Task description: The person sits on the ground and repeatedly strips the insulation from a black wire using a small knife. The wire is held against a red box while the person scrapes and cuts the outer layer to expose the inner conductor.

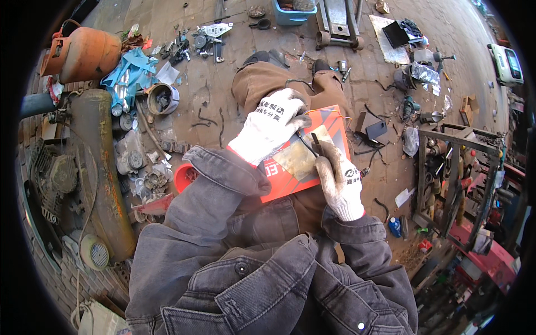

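Note:
A flat red-orange box (341,129) with grey and white print lies across my lap. On top of it is a worn tan sheet (295,161). My left hand (274,120), in a white knitted glove, is closed at the box's far edge, its fingers round a thin wire (322,111) whose orange-yellow length runs along that edge. The same sort of glove, soiled at the fingers, covers my right hand (338,177). It is closed on a thin dark strip (316,142), held over the sheet's right side; its exact kind is unclear.
At left stand an orange gas cylinder (92,56), a rusty tank (100,173) and a white bucket (163,99). A blue tub (295,15) and a floor jack (338,25) are ahead. A metal rack (458,184) stands right. Cut black hoses (371,146) and tools litter the paving.

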The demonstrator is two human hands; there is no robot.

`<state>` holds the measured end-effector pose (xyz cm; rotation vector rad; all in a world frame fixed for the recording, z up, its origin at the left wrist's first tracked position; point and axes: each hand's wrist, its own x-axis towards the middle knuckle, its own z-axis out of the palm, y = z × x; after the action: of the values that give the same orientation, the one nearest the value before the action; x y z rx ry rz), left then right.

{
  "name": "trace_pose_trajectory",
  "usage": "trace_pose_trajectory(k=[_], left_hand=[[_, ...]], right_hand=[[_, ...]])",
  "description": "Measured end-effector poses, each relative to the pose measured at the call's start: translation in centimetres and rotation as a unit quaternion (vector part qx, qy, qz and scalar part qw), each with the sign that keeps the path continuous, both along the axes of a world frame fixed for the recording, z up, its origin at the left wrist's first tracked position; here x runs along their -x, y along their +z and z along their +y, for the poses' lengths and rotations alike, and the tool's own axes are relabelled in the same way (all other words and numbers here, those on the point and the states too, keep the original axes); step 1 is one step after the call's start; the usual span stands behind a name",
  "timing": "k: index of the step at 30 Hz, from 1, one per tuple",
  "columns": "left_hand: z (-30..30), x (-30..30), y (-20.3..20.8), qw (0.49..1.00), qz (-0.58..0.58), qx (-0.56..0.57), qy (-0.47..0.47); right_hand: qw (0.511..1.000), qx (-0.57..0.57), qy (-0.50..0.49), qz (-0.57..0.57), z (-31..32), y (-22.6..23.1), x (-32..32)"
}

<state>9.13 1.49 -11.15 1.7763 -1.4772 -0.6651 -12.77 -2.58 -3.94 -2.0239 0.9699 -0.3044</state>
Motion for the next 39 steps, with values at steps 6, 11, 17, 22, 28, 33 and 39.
trace_pose_trajectory(k=[6,11,17,22,28,33,39], left_hand=[[-0.2,-0.1,-0.6,0.995,-0.027,0.091,0.016],[0.1,-0.2,-0.9,0.999,-0.025,0.026,-0.01],[0.3,-0.1,-0.9,0.997,-0.058,0.041,-0.017],[0.2,-0.2,-1.0,0.994,-0.091,0.052,-0.025],[0.0,-0.1,-1.0,0.994,-0.099,0.046,-0.021],[0.1,0.0,-0.5,0.994,-0.089,0.054,-0.019],[0.1,0.0,-0.3,0.993,-0.093,0.07,-0.021]], right_hand=[[0.985,0.102,0.048,0.134,0.4,1.0,-0.3],[0.983,0.121,0.055,0.125,0.4,1.0,-1.1],[0.977,0.151,0.08,0.131,0.3,0.5,-1.2],[0.947,0.266,0.149,0.101,0.0,0.0,-0.8],[0.941,0.281,0.147,0.116,0.2,-0.1,-0.6],[0.942,0.287,0.147,0.09,0.2,-0.5,-0.6],[0.959,0.178,0.155,0.157,0.4,0.6,-0.1]])
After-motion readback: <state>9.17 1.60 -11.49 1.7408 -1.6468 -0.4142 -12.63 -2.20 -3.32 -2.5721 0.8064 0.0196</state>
